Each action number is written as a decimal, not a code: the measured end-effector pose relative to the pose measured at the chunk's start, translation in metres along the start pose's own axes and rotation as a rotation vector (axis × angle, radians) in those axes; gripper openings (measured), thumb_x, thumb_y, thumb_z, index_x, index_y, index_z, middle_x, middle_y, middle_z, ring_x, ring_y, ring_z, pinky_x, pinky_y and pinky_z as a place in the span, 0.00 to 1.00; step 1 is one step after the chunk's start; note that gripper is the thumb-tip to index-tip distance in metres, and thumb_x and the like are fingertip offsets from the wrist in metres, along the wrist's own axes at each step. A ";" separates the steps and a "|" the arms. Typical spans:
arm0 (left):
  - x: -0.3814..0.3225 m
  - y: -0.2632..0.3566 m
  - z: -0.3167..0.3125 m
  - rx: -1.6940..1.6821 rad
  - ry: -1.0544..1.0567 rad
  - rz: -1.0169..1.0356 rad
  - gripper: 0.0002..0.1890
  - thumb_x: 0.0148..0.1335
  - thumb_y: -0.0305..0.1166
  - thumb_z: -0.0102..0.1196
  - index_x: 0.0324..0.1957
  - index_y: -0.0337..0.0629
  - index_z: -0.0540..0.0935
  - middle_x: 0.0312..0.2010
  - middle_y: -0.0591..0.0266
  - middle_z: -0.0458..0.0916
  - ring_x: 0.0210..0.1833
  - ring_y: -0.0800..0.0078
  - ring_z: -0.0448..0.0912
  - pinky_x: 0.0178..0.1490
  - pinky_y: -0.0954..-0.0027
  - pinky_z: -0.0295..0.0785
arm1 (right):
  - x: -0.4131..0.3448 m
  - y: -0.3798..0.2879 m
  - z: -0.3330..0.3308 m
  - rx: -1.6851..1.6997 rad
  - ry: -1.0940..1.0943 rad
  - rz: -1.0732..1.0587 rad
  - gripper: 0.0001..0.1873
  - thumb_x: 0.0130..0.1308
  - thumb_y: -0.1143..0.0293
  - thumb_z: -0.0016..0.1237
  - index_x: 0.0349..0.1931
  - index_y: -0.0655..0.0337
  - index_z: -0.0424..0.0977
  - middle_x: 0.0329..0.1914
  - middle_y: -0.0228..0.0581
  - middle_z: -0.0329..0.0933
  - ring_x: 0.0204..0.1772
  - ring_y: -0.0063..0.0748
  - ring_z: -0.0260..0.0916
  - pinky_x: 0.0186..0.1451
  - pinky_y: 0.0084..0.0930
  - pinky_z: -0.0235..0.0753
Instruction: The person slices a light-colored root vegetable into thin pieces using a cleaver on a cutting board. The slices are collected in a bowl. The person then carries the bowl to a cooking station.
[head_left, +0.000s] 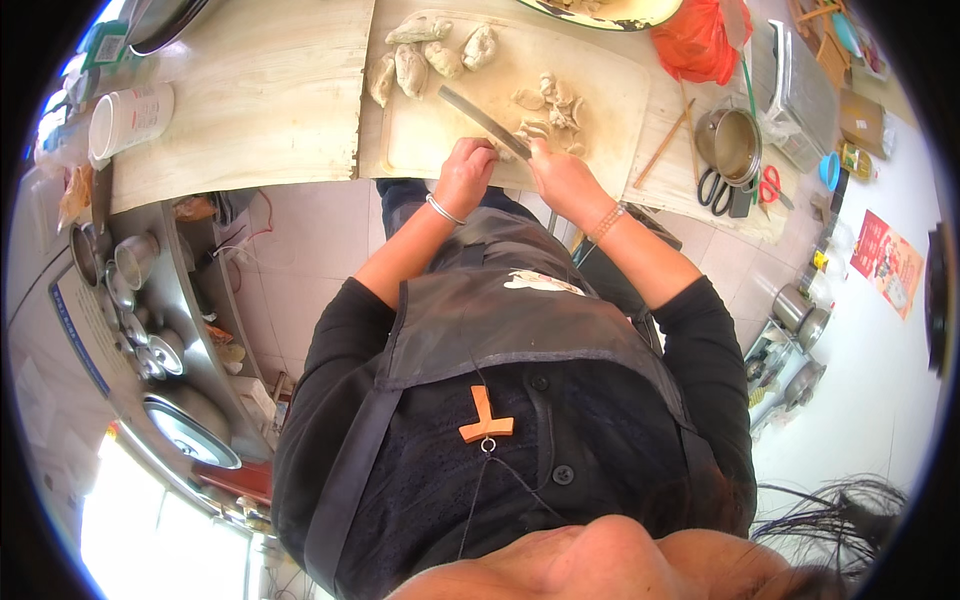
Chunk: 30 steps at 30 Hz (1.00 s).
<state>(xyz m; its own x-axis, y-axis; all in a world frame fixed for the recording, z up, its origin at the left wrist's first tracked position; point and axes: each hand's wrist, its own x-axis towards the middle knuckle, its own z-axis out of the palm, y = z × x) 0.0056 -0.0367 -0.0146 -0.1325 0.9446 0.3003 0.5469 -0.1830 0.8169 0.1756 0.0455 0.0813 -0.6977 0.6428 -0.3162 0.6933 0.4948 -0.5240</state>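
Observation:
A large cutting board (622, 97) lies on the table before me. My right hand (568, 187) grips the handle end of a knife (480, 116), whose long blade points up and left across the board. My left hand (466, 174) is at the board's near edge with its fingers curled on a pale piece of food, mostly hidden by the fingers and blade. Several whole pale, lumpy pieces (412, 71), perhaps cooked meat, rest at the board's upper left. Cut slices (559, 101) of the same stuff are heaped right of the blade.
An enamel basin (615, 21) and a red plastic bag (701, 41) stand beyond the board. To the right are chopsticks (665, 144), a metal pot (727, 146), black-handled scissors (716, 192) and red-handled scissors (769, 184). A white plastic tub (133, 120) is at the left.

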 end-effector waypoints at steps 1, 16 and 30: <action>0.000 0.001 -0.001 0.005 0.000 0.006 0.10 0.49 0.17 0.60 0.34 0.39 0.81 0.39 0.56 0.79 0.42 0.55 0.77 0.44 0.61 0.75 | -0.005 -0.003 -0.007 0.004 0.008 -0.006 0.09 0.69 0.72 0.42 0.42 0.69 0.60 0.22 0.60 0.74 0.31 0.62 0.75 0.33 0.51 0.73; -0.005 0.001 0.002 0.039 0.028 -0.022 0.08 0.50 0.18 0.60 0.33 0.39 0.80 0.37 0.55 0.79 0.41 0.54 0.78 0.43 0.61 0.76 | -0.004 -0.010 0.010 -0.040 -0.091 0.038 0.10 0.58 0.81 0.40 0.41 0.71 0.62 0.22 0.60 0.74 0.30 0.63 0.74 0.34 0.52 0.73; -0.002 -0.002 0.003 0.004 0.008 -0.049 0.09 0.51 0.18 0.59 0.35 0.39 0.80 0.38 0.53 0.78 0.40 0.53 0.78 0.42 0.61 0.76 | -0.040 -0.009 -0.019 0.013 -0.056 0.069 0.10 0.69 0.73 0.44 0.42 0.68 0.59 0.20 0.61 0.72 0.30 0.65 0.73 0.32 0.52 0.71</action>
<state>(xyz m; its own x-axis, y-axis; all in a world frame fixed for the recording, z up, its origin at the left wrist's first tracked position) 0.0077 -0.0374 -0.0182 -0.1661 0.9501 0.2639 0.5431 -0.1353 0.8287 0.2003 0.0264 0.1132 -0.6579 0.6408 -0.3957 0.7377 0.4425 -0.5098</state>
